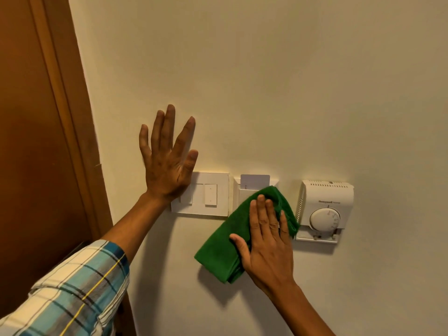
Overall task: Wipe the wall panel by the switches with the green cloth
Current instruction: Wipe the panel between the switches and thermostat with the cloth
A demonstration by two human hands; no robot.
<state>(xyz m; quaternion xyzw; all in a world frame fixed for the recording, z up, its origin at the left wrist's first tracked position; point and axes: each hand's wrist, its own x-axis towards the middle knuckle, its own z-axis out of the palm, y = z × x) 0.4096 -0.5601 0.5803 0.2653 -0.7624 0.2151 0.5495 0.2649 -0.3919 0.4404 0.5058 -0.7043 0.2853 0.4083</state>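
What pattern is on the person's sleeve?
The sleeve is plaid: cream, blue, dark and yellow lines; head view.

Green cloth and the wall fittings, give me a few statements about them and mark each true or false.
1. The right hand presses the green cloth flat against the wall. True.
2. The left hand holds a spray bottle. False: it is empty, spread open on the wall.
3. A card stands in the card holder. True.
4. The thermostat sits left of the switch plate. False: it is furthest right.
5. The cloth covers the thermostat dial. False: the dial shows fully.
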